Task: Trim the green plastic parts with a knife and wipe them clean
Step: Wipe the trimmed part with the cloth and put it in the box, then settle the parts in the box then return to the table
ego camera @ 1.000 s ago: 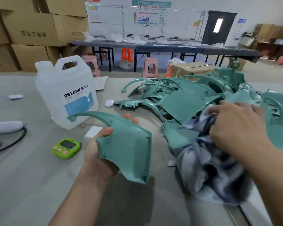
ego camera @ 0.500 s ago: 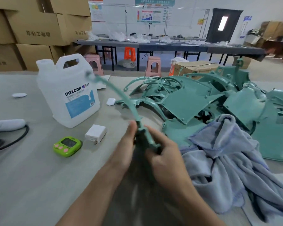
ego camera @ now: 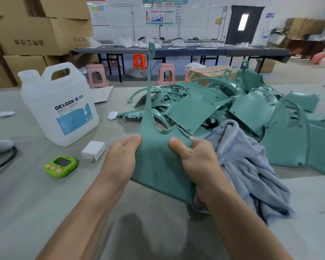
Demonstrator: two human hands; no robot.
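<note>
Green plastic part (ego camera: 158, 166) held upright; left grip (ego camera: 118, 162), right grip (ego camera: 197, 166) pinch its side edges.

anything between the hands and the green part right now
Nothing visible. The left hand and right hand grip the part directly, thumbs on its near face. The cloth lies beside the right hand, not over that face.
</note>
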